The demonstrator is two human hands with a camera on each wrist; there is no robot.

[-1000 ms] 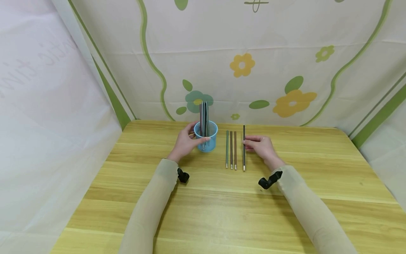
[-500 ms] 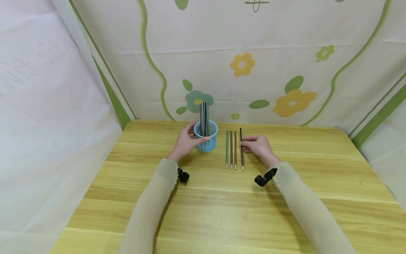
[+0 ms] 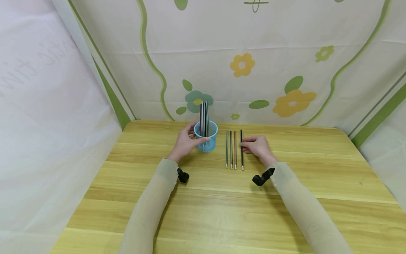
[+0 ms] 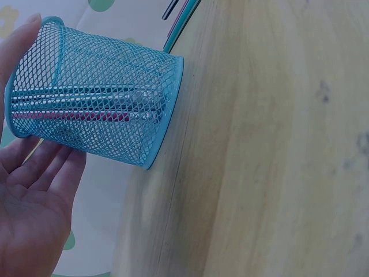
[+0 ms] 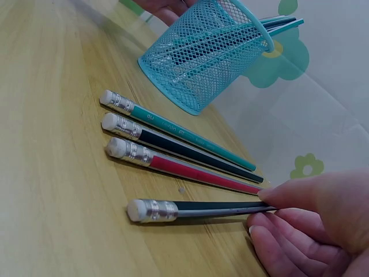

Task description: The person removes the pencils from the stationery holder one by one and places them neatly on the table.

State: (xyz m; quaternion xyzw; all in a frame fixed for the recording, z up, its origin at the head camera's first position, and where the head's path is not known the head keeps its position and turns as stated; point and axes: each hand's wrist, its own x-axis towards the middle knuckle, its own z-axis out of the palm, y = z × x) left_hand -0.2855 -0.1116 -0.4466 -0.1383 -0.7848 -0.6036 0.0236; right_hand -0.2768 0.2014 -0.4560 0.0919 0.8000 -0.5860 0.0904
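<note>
A blue mesh pencil cup (image 3: pixel 211 143) stands upright near the table's back edge with several pencils (image 3: pixel 203 116) in it. My left hand (image 3: pixel 185 143) grips the cup round its side, thumb across the front. To the cup's right lie a green pencil (image 5: pixel 190 135), a black pencil (image 5: pixel 196 154) and a red pencil (image 5: pixel 196 173), side by side with erasers toward me. My right hand (image 3: pixel 258 145) pinches another black pencil (image 5: pixel 213 208) between thumb and fingers, just right of the red one and roughly parallel to it. Fingertips partly hide its far portion in the right wrist view.
A wood-grain table (image 3: pixel 209 211) spans the work area. Behind it hangs a white cloth backdrop (image 3: pixel 203 70) with printed flowers, close to the cup. Another white cloth (image 3: pixel 47 141) hangs at the left. Small black cameras (image 3: pixel 183 175) sit on both wrists.
My right hand has moved slightly left with the black pencil, bringing it closer to the row and slightly nearer me. The left hand and the cup have stayed in place.
</note>
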